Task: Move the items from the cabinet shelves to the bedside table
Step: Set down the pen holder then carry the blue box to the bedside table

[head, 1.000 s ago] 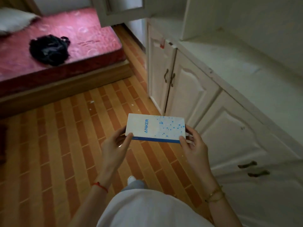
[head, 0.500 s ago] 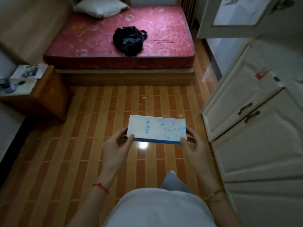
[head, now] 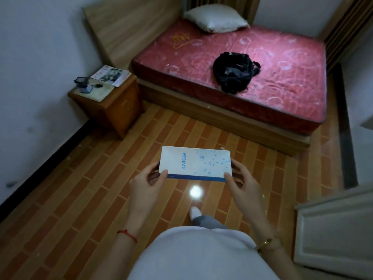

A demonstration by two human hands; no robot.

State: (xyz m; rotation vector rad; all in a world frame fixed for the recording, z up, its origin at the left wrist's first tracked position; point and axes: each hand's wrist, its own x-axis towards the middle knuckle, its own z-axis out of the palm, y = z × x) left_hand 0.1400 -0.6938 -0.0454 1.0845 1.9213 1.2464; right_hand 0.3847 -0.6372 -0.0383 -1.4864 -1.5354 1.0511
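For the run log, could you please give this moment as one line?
carry | white box held by left hand and right hand | bedside table ahead-left

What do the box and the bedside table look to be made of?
Box: likely matte printed cardboard, with crisp flat faces, sharp edges, blue lettering and dots. Bedside table: looks like orange-brown varnished wood or wood veneer; grain is hard to make out in this light.

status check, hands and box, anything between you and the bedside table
Left hand and right hand grip white box by its ends. Bedside table ahead left, papers on top. Floor between bare.
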